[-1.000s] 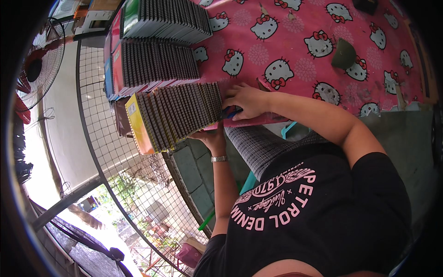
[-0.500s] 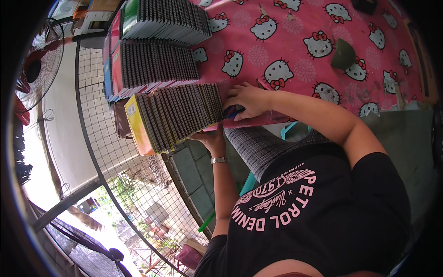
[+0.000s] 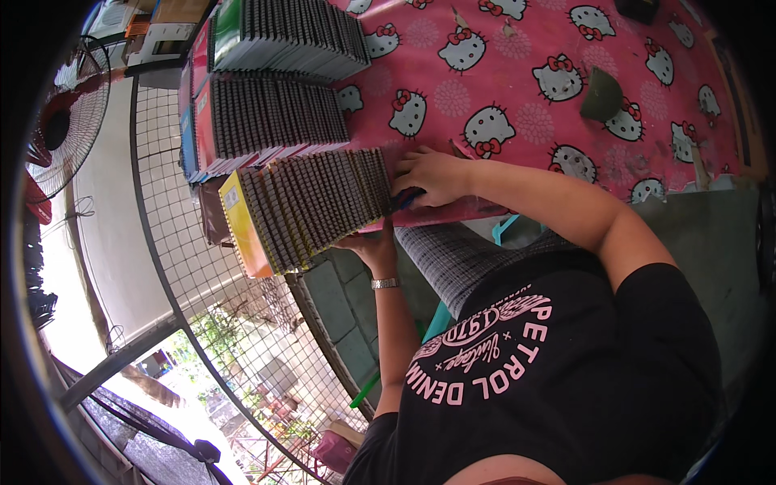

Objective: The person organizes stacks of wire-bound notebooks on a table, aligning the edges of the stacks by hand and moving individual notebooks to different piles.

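A row of yellow-covered spiral notebooks stands packed together at the table's near left edge, black coil bindings upward. My left hand, with a metal watch on the wrist, grips the row's near lower edge; its fingers are partly hidden by the notebooks. At the row's right end is my right hand, palm down with bent fingers close to the last notebook. Under those fingertips sits a small dark blue thing, mostly covered, whose kind I cannot make out.
Behind stand a row of red-covered notebooks and a green-covered one. A pink cartoon-print cloth covers the table, bearing a dark green curved piece. Wire mesh and a fan are at left.
The left end of the yellow notebook row has shifted slightly toward the lower edge of the picture. Both hands stay in nearly the same places.
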Demonstrator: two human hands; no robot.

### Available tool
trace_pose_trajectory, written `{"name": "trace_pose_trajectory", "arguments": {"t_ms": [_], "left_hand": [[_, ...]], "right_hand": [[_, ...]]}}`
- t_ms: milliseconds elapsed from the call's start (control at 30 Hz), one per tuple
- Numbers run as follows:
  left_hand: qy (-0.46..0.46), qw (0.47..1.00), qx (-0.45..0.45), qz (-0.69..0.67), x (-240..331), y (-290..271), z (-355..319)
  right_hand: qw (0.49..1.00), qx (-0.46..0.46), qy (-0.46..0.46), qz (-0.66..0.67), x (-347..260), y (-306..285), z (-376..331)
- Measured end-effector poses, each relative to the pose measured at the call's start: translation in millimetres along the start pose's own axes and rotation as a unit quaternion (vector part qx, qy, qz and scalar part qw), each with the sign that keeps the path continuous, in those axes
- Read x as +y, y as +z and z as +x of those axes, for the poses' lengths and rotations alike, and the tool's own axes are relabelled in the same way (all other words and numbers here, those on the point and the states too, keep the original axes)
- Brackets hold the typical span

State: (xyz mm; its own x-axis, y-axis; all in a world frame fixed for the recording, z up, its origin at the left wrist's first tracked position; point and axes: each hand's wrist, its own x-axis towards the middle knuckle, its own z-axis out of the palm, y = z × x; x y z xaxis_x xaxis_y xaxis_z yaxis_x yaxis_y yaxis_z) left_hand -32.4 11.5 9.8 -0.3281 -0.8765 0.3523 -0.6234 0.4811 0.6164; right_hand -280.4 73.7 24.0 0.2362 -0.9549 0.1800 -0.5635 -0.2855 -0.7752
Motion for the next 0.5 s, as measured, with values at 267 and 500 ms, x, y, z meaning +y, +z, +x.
{"name": "trace_pose_trajectory", "arguments": {"t_ms": [267, 500], "left_hand": [[0.011, 1.0, 0.001, 0.001, 5.6, 0.0, 2.4], [0.003, 1.0, -0.003, -0.01, 6.8, -1.2, 1.2]], "right_hand": [[0.989, -0.128, 0.076, 0.019, -0.8, -15.4, 17.6], [0.999, -0.007, 0.009, -0.04, -4.3, 0.6, -0.2]]}}
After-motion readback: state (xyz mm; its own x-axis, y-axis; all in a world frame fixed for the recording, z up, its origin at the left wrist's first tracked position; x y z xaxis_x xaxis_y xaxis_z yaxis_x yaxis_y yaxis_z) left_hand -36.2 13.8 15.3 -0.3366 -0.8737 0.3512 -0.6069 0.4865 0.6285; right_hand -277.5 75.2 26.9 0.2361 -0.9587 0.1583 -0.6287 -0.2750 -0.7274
